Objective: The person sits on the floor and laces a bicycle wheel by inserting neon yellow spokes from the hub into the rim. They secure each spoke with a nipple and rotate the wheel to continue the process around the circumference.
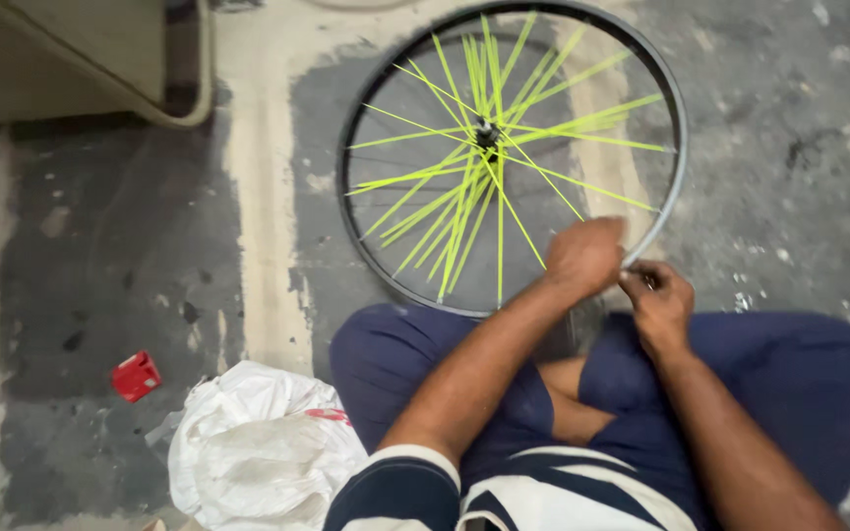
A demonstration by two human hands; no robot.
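Head view, left to right: a red box (136, 376) is seen on the floor at 8 o'clock, a white bag (258, 452) at 7. The bicycle wheel (512, 157) with yellow-green spokes (464, 197) lies flat at 12 — its rim is pinched at 4 o'clock by the left hand (584, 256) and right hand (657, 300), both curled shut on it.

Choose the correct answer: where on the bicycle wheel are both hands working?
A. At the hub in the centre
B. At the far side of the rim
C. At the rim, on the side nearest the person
C: the left hand and right hand meet at the near edge of the rim, away from the hub.
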